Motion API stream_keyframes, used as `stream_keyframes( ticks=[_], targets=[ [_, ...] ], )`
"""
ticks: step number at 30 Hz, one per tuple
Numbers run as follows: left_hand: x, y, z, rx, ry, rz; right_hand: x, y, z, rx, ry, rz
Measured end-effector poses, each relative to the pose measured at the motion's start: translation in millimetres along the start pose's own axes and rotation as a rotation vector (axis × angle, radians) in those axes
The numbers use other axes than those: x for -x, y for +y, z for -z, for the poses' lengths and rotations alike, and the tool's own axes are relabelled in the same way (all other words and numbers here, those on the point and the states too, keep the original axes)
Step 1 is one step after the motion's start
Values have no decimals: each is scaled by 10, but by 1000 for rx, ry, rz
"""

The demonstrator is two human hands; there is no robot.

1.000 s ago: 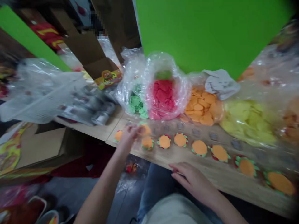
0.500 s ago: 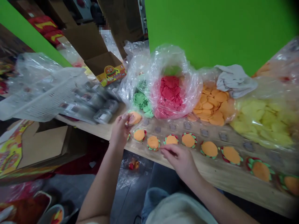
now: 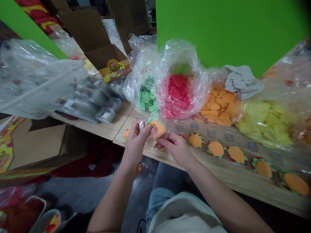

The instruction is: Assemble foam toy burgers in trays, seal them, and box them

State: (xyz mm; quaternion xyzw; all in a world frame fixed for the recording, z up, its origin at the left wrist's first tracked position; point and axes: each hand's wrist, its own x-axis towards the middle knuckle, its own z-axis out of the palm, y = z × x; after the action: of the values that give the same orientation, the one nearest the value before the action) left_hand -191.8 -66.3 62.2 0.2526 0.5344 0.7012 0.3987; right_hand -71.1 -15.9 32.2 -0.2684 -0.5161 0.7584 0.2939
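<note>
My left hand [image 3: 136,140] is closed on a clear plastic case [image 3: 157,128], lifted just above the table. Inside it show an orange disc and green leafy edging, with a small printed label near the thumb. At the case's lower right edge, the fingers of my right hand [image 3: 178,149] are pinched on the plastic. Along the front of the table runs a row of layered burger-like stacks, such as the orange-topped one [image 3: 215,149], with red and green edges, in clear cases. A dark red piece [image 3: 159,146] lies beneath the held case.
Behind the row stand clear bags of green pieces [image 3: 147,98], red pieces [image 3: 178,92], orange discs [image 3: 222,105] and yellow pieces [image 3: 266,119]. A whitish cloth [image 3: 243,81] lies on the bags. At left are packed cases [image 3: 105,114] and an open carton [image 3: 36,139].
My left hand has moved right with the case, tilting it. My right hand has shifted up and left to meet its edge. The view has shifted slightly.
</note>
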Motion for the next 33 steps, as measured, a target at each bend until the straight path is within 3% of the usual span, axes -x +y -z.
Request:
stream_keyframes(
  ticks=[3,5,8,11,14,16,19,23,27,30,33],
  targets=[
    [-135,-37,157,65,3,62,-52,125,46,120,-131,19],
    [-379,-71,381,-15,107,108,2,215,82,368,-174,25],
    [-943,-73,821,-266,338,109,215,327,174,671,-206,-10],
    [-1557,-26,1156,-410,412,91,451,391,292,707,-230,-123],
    [-2005,-9,1253,-543,407,75,595,378,365,732,-213,-169],
    [-2122,-22,1250,-617,386,61,641,338,387,768,-223,-179],
    [-1934,-52,1301,-691,375,29,689,294,414,797,-222,-200],
    [-1161,-163,1511,-722,415,22,765,354,450,811,-243,-222],
    [-530,-430,1653,-664,407,171,805,427,391,818,-305,-194],
    [-409,-570,1653,-571,399,245,789,370,275,806,-360,-150],
    [-387,-546,1617,-464,398,260,711,291,157,776,-386,-109]
  ],
)
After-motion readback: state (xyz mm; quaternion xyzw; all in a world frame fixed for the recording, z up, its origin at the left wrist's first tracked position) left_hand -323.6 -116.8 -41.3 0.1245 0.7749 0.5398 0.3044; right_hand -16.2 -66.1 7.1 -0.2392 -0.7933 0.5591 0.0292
